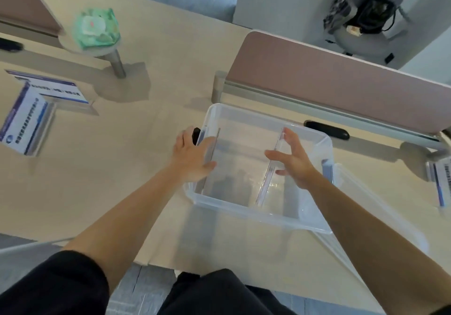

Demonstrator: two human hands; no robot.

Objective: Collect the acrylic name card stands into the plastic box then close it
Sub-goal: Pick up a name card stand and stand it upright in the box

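A clear plastic box (pixel 266 119) stands open on the beige desk in front of me. My left hand (pixel 191 156) grips a clear acrylic name card stand (pixel 211 152) upright against the box's left wall. Inside the box, my right hand (pixel 296 162) holds a second acrylic stand (pixel 269 170) upright across the middle. Two more stands with blue and white cards, one (pixel 52 90) behind the other (pixel 25 124), rest at the desk's left. Another stand (pixel 439 183) lies at the right edge. The transparent lid (pixel 371 219) lies beside the box on the right.
A pink desk divider (pixel 341 80) runs behind the box, with a black oblong object (pixel 327 130) at its base. A green packet (pixel 96 28) sits on a small round stand at the back left. The desk's front edge lies close to my legs.
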